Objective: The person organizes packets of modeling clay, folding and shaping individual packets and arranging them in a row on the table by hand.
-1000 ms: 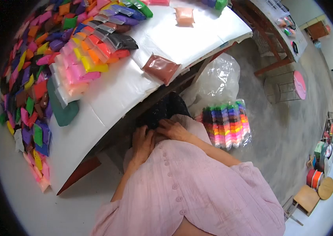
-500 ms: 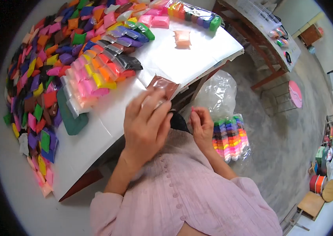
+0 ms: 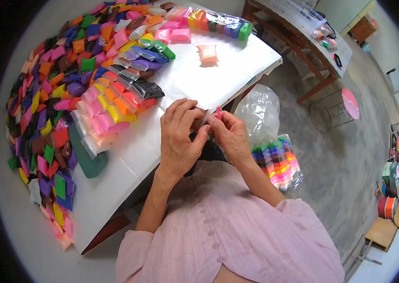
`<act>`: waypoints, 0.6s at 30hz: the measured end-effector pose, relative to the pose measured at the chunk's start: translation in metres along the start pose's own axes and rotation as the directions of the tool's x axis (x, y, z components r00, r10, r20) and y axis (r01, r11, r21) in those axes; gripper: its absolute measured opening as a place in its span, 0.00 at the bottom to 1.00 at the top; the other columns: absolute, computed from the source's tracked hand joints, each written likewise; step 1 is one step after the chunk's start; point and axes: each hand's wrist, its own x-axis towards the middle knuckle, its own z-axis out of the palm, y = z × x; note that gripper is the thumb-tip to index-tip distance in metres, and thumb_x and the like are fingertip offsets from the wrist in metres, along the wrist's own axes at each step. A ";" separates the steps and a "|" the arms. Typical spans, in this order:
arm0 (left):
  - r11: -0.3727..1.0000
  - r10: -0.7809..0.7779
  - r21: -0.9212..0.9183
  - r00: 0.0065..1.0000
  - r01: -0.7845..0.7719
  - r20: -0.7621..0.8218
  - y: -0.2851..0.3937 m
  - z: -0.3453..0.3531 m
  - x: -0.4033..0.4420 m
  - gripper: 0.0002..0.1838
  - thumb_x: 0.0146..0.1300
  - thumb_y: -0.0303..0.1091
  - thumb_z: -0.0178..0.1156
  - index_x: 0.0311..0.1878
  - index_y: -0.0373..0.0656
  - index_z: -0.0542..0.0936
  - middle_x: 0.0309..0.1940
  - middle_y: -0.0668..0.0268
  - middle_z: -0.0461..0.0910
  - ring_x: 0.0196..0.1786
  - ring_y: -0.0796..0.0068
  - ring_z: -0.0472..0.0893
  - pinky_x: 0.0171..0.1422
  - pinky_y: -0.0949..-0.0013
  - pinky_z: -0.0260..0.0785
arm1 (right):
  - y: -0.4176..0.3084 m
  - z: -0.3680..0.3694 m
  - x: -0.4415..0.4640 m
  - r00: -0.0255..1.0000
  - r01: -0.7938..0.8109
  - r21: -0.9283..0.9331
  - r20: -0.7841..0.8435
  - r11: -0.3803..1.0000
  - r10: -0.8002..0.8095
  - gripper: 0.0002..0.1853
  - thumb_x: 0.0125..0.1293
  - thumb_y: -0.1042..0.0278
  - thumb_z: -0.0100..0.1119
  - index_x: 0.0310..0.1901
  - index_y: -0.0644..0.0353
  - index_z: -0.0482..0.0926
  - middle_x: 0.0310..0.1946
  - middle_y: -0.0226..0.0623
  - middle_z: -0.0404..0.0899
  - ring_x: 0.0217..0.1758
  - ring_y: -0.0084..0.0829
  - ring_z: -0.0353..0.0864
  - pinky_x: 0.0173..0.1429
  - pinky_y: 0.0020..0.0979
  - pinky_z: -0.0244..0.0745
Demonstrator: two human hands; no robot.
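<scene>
1. The brown packet (image 3: 205,117) is up between the two hands, just over the near edge of the table; only a strip of brown and its clear plastic edge show, the rest being hidden by fingers.
2. The left hand (image 3: 180,134) curls over the packet, its grip seemingly pinching it between thumb and fingers.
3. The right hand (image 3: 230,137) meets it at the clear edge, thumb and forefinger pressed together on a small pink item (image 3: 218,112) that pokes up above them. What the pink item is cannot be told, nor whether the same pinch also takes in the plastic.
4. The step in hand looks like close fingertip work at the packet's edge, with the left hand steadying and the right doing the finer part. As a judgement, the next move calls for a firm left pinch and a small, careful right-hand motion, since thin plastic may slip or crumple.
5. Farther along the table (image 3: 123,162) lies a peach packet (image 3: 208,54), apart from the others; to the left are overlapping rows of packets (image 3: 114,101), a dark green item (image 3: 86,155) and a large mixed heap (image 3: 58,101).
6. Beyond the right hand, below the tabletop, a clear bag (image 3: 261,113) sits beside a wrapped multicoloured bundle (image 3: 277,162).
</scene>
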 end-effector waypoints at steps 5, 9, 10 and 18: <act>1.000 -0.003 -0.024 1.000 0.003 -0.005 -0.001 0.001 0.001 0.12 0.55 0.27 0.65 0.42 0.39 0.77 0.53 0.56 0.78 0.64 0.54 0.71 0.67 0.55 0.60 | 0.000 -0.001 0.000 0.999 -0.045 0.013 0.004 0.999 0.045 0.11 0.72 0.62 0.62 0.38 0.64 0.81 0.29 0.24 0.79 0.32 0.12 0.72 0.36 0.18 0.66; 1.000 -0.001 -0.025 1.000 0.001 0.000 -0.002 -0.001 0.001 0.10 0.57 0.26 0.62 0.42 0.39 0.77 0.53 0.56 0.78 0.64 0.54 0.72 0.67 0.55 0.60 | 0.003 -0.004 0.000 0.998 -0.062 0.017 0.023 0.998 0.061 0.10 0.72 0.64 0.60 0.40 0.63 0.81 0.29 0.25 0.80 0.31 0.12 0.72 0.34 0.18 0.65; 1.000 -0.002 -0.028 1.000 0.002 -0.003 -0.001 -0.001 0.001 0.09 0.58 0.26 0.61 0.42 0.39 0.77 0.53 0.56 0.78 0.64 0.54 0.72 0.67 0.55 0.60 | 0.003 -0.004 0.000 0.998 -0.062 0.016 0.023 0.998 0.061 0.09 0.72 0.65 0.59 0.40 0.63 0.81 0.29 0.24 0.80 0.31 0.12 0.72 0.34 0.18 0.65; 1.000 -0.006 -0.012 1.000 0.006 -0.011 -0.001 0.001 0.001 0.09 0.58 0.25 0.59 0.43 0.39 0.77 0.53 0.56 0.78 0.64 0.54 0.72 0.68 0.54 0.60 | -0.001 0.000 -0.001 0.999 -0.033 -0.013 -0.012 0.999 0.033 0.08 0.72 0.68 0.58 0.41 0.64 0.80 0.29 0.25 0.80 0.32 0.14 0.74 0.37 0.19 0.69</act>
